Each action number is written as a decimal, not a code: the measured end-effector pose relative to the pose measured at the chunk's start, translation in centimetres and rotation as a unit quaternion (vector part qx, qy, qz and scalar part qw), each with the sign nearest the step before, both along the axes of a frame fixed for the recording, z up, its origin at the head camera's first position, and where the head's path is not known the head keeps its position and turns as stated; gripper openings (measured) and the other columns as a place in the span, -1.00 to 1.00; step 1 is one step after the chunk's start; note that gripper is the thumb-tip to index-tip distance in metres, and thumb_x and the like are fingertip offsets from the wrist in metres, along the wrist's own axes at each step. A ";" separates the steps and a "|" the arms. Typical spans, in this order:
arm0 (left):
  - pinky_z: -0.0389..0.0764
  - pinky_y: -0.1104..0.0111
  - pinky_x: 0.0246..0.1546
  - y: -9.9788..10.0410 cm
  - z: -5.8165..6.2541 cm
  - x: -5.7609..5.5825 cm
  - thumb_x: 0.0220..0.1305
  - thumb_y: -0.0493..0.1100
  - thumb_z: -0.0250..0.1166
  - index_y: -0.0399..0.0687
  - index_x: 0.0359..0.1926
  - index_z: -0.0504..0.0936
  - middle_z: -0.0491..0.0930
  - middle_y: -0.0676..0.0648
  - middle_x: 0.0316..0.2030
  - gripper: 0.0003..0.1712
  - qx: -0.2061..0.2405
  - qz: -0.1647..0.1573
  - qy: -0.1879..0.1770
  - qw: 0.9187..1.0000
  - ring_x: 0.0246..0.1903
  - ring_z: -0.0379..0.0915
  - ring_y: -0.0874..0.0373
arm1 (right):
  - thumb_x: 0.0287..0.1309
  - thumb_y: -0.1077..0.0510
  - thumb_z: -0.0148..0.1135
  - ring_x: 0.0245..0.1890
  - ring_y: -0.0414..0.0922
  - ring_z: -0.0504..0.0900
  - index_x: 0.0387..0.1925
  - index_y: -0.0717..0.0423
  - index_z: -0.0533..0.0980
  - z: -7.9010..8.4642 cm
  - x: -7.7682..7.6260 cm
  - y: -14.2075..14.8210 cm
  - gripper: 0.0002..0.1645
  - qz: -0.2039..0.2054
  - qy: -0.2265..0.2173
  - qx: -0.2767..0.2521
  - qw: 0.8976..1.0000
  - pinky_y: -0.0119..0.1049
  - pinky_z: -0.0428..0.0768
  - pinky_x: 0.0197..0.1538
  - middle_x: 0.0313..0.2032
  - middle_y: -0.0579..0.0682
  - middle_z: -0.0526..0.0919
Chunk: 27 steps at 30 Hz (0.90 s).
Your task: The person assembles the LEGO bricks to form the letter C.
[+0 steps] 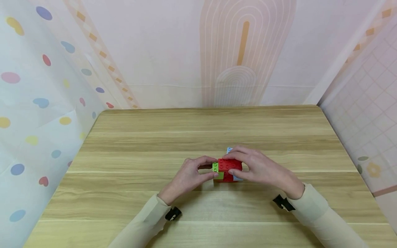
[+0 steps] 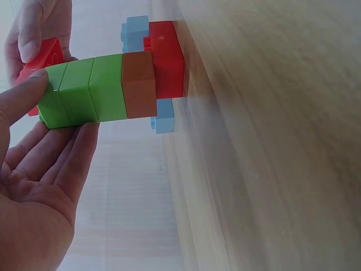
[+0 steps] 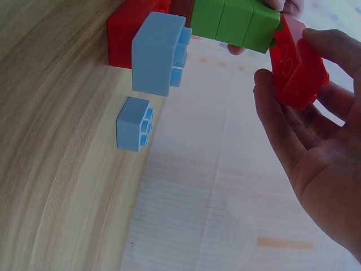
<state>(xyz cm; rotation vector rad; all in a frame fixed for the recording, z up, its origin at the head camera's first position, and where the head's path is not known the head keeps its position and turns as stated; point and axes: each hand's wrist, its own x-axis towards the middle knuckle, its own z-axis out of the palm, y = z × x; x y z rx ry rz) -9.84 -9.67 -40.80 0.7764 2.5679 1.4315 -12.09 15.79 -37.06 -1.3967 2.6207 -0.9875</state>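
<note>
A stack of green bricks (image 2: 107, 87) rises over a brown brick (image 2: 139, 84), which sits on a red base brick (image 2: 167, 59) on the table. My left hand (image 1: 192, 174) pinches the green bricks near the top, thumb on one side and fingers on the other. Above them, my right hand (image 1: 258, 167) grips a studded red brick (image 1: 227, 165) between thumb and fingers. Part of its hollow underside shows in the right wrist view, with one end against the top green brick; whether they are joined I cannot tell. Light blue bricks (image 3: 155, 53) stand low beside the red base.
The bricks stand on a wood-grain table (image 1: 139, 155), right of its middle. A smaller-looking light blue brick (image 3: 132, 124) is low near the table surface. Patterned cloth (image 1: 167, 51) hangs behind the table's far edge and along both sides.
</note>
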 end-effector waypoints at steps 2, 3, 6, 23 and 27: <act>0.59 0.34 -0.03 0.0 0.0 0.0 0.19 -0.09 0.42 -0.10 0.07 0.60 0.66 0.02 -0.03 -0.56 -0.002 0.001 0.005 1.000 -0.06 0.60 0.23 | 0.21 0.02 0.32 -0.17 -0.32 0.47 0.11 -0.03 0.53 0.0 0.0 0.0 -0.57 0.000 0.002 0.000 1.000 -0.29 0.62 -0.20 -0.02 -0.26 0.50; 0.60 0.33 -0.03 0.0 0.1 0.0 0.19 -0.10 0.42 -0.11 0.07 0.60 0.66 0.01 -0.03 -0.56 -0.003 0.001 0.007 1.000 -0.06 0.60 0.23 | 0.22 0.01 0.32 -0.18 -0.32 0.47 0.11 -0.03 0.53 0.0 0.0 0.0 -0.57 0.000 0.004 0.001 1.000 -0.29 0.62 -0.20 -0.02 -0.26 0.50; 0.60 0.30 -0.03 0.0 0.1 -0.1 0.18 -0.11 0.42 -0.12 0.07 0.61 0.66 0.00 -0.03 -0.56 -0.005 0.001 0.011 1.000 -0.07 0.61 0.23 | 0.22 0.02 0.32 -0.19 -0.30 0.47 0.11 -0.02 0.53 0.1 0.0 -0.1 -0.57 0.004 0.011 0.005 1.000 -0.29 0.62 -0.20 -0.03 -0.23 0.50; 0.62 0.25 -0.06 0.0 0.0 -0.1 0.15 -0.16 0.44 -0.14 0.02 0.63 0.68 -0.03 -0.07 -0.59 0.012 -0.003 0.016 1.000 -0.09 0.62 0.20 | 0.21 0.07 0.33 -0.25 -0.28 0.46 0.09 0.03 0.56 -0.1 -0.1 -0.2 -0.58 0.014 0.035 0.013 0.999 -0.36 0.60 -0.26 -0.06 -0.18 0.50; 0.63 0.22 -0.06 0.1 -0.2 -0.2 0.14 -0.18 0.44 -0.15 0.01 0.63 0.69 -0.04 -0.09 -0.61 0.015 0.000 0.017 1.000 -0.10 0.62 0.20 | 0.18 0.10 0.34 -0.26 -0.28 0.47 0.06 0.05 0.57 -0.1 -0.1 -0.3 -0.60 0.018 0.047 0.004 0.999 -0.41 0.59 -0.24 -0.07 -0.18 0.52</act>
